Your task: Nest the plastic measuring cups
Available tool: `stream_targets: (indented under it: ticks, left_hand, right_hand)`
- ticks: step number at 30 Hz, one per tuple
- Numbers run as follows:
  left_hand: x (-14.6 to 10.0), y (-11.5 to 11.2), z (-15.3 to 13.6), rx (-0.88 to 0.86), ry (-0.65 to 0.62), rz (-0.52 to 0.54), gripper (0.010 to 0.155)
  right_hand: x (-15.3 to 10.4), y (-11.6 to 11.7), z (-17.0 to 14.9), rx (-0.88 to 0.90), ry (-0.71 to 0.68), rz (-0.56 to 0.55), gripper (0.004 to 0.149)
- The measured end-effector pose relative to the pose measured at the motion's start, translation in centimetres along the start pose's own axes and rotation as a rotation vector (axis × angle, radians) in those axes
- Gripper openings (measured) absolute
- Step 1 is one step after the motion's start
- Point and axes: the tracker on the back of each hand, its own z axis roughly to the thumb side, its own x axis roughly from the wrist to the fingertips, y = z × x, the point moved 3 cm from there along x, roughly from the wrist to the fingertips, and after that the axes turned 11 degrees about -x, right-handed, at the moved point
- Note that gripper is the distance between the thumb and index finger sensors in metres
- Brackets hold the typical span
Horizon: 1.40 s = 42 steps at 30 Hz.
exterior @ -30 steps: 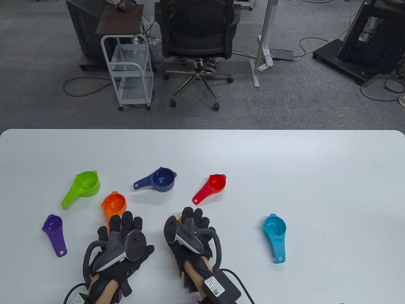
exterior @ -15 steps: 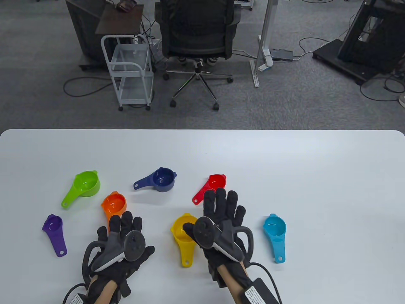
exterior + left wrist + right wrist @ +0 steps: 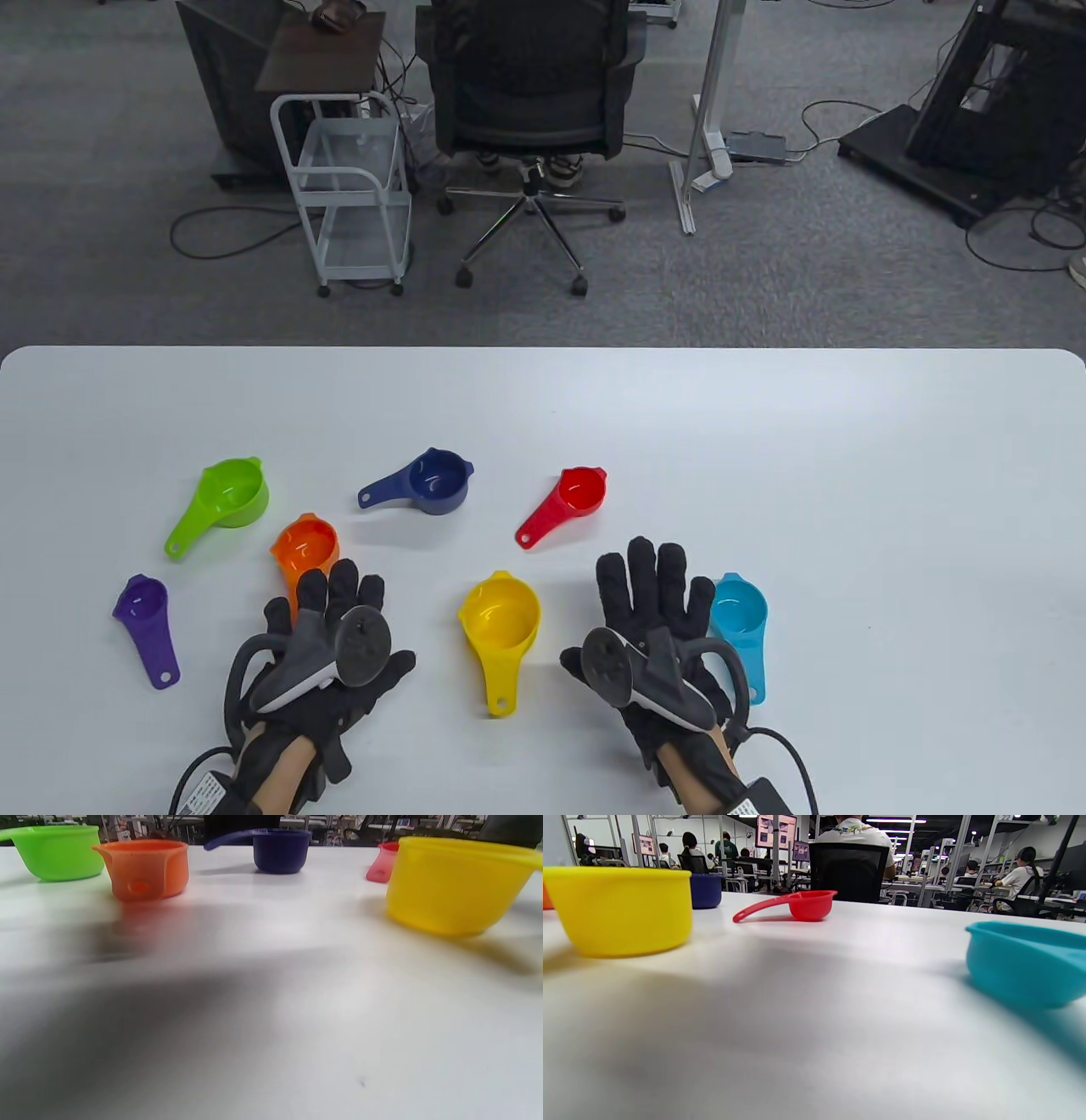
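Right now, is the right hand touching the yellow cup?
Apart. The table view shows bare white table between the right hand and the yellow cup; the hand lies flat beside the blue cup.

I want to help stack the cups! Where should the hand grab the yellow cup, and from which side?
Grab the yellow cup by its long handle. The handle points toward the person, between the two hands, and lies free on the table. The right hand probably reaches it easiest, coming from the right.
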Motion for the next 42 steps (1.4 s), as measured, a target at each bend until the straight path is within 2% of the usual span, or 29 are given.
stream_targets:
  ticks: [4,8,9,10,12,15,18,21,25,28,31,35,38,42]
  left_hand:
    - [-0.2,4.2,-1.6,-0.001,-0.005,0.161,0.09]
    - [1.1,10.4,-6.7,-0.101,0.064,0.38,0.082]
    - [1.9,11.1,-8.0,-0.142,0.08,0.377,0.082]
    - [3.0,11.5,-9.5,-0.163,0.107,0.32,0.081]
    - [5.0,11.2,-11.7,-0.119,0.182,0.193,0.081]
    - [8.0,10.4,-14.3,-0.01,0.243,0.126,0.079]
    - [10.7,9.1,-16.2,0.008,0.27,0.054,0.078]
    - [13.0,8.3,-17.9,-0.02,0.265,0.007,0.074]
    - [14.6,8.0,-20.1,-0.082,0.257,-0.002,0.073]
    - [15.7,6.7,-21.2,-0.173,0.248,-0.104,0.075]
    - [15.9,6.9,-21.5,-0.22,0.235,-0.091,0.078]
    - [15.5,7.6,-20.8,-0.083,0.273,-0.054,0.086]
    - [14.4,8.3,-19.9,-0.111,0.226,0.011,0.092]
    - [11.6,9.4,-17.1,-0.123,0.153,0.098,0.093]
  right_hand:
    - [-0.2,0.3,-1.1,0.052,0.017,0.016,0.1]
    - [0.1,0.5,-2.2,0.125,0.041,0.038,0.1]
    - [0.1,0.6,-2.3,0.128,0.045,0.044,0.1]
    - [0.1,0.8,-2.5,0.129,0.051,0.054,0.1]
    - [0.0,1.0,-2.8,0.132,0.062,0.07,0.1]
    - [-0.3,1.2,-3.3,0.156,0.083,0.074,0.099]
    - [-0.7,1.3,-3.8,0.172,0.097,0.065,0.099]
    - [-0.9,1.2,-4.1,0.17,0.113,0.059,0.098]
    - [-0.6,1.7,-4.2,0.183,0.114,0.092,0.098]
    - [-0.3,2.2,-4.1,0.171,0.12,0.128,0.098]
    - [-0.3,2.4,-4.0,0.161,0.12,0.138,0.098]
    - [-0.3,2.4,-3.7,0.15,0.122,0.137,0.098]
    - [-0.2,2.4,-3.4,0.135,0.121,0.149,0.098]
    - [-0.1,2.5,-3.2,0.139,0.106,0.172,0.099]
